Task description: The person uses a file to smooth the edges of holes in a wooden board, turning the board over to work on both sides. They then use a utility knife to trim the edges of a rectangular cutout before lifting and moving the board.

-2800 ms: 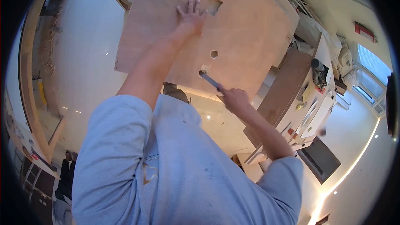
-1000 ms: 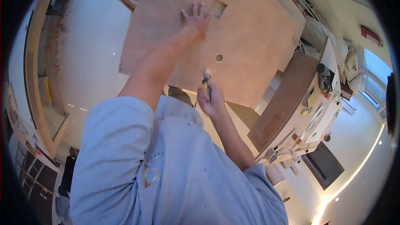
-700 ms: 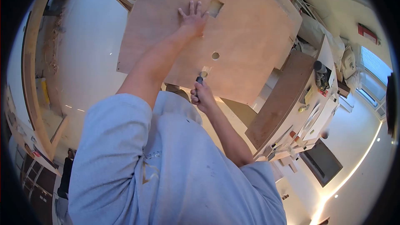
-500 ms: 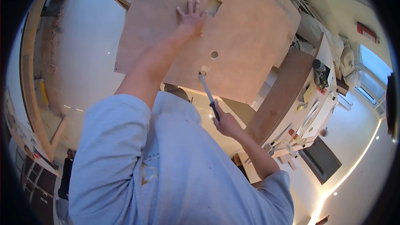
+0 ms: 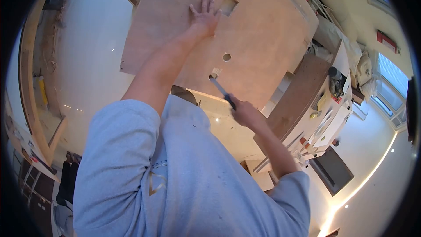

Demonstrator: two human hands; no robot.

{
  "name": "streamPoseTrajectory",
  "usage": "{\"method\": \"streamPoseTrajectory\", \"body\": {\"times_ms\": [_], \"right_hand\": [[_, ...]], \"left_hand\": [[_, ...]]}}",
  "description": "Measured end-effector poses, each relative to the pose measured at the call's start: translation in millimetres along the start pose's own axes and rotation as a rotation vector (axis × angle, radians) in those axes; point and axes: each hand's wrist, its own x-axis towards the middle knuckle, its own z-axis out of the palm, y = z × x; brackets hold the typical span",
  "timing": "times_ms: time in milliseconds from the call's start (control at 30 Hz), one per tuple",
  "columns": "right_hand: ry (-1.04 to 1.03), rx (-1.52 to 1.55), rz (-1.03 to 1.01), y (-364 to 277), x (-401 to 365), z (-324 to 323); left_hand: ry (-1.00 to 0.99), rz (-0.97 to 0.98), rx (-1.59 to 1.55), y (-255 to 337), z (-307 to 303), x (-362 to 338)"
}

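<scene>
A large wooden board [image 5: 263, 39] lies in front of me, with a rectangular cutout [image 5: 229, 5] and a round hole [image 5: 226, 57] in it. My left hand [image 5: 205, 19] rests flat on the board with spread fingers, just left of the cutout. Near the board's front edge, my right hand [image 5: 244, 112] grips the dark handle of a long metal tool [image 5: 220, 87], a file or blade. Its tip sits at a second round hole, beside a pale chipped patch. The tool slants down to the right.
A brown bench side [image 5: 298, 96] stands at the right, with a dark bottle [image 5: 335, 73], papers and tools on its far side. A dark flat panel [image 5: 332, 170] is at the lower right. Wooden framing [image 5: 30, 83] runs along the left.
My right hand has moved a little to the right, and the tool lies at a flatter slant. Its tip is still at the hole. My left hand stays flat on the board.
</scene>
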Motion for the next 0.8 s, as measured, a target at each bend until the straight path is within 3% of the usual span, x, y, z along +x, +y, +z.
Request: {"method": "streamPoseTrajectory", "body": {"times_ms": [100,200,267,367,400,467,533,633,667,800], "right_hand": [[0.188,0.563,-0.105,2.0,77.4,69.6],[0.389,0.345,-0.127,12.8,59.7,93.0],[0.095,-0.189,0.022,8.7,0.7,14.0],[0.123,-0.361,-0.012,23.3,-38.2,-9.0],[0.045,-0.195,0.031,17.8,-34.6,-3.1],[0.092,0.208,0.013,17.7,3.4,43.4],[0.447,0.537,-0.378,15.8,74.2,97.9],[-0.218,1.650,0.238,-17.7,74.7,70.3],[-0.147,1.761,0.295,-37.3,45.8,49.0],[-0.226,1.552,0.257,-31.4,-37.0,20.8]], "left_hand": [[-0.016,-0.003,0.001,4.8,-2.1,-3.4],[-0.025,0.003,0.017,3.7,-7.7,-2.8],[-0.014,0.003,0.003,3.3,-4.4,-3.1],[-0.009,-0.002,0.030,5.0,-4.4,-3.7],[-0.015,0.001,0.021,4.4,-4.7,-4.3],[-0.020,0.009,-0.001,3.3,-7.4,-4.6],[-0.019,0.009,0.018,2.5,-9.4,-3.9],[-0.032,0.000,0.042,4.5,-5.5,-4.9],[-0.029,-0.004,0.049,5.5,-7.0,-1.9],[-0.036,0.002,0.030,0.9,-9.6,-1.2]]}}
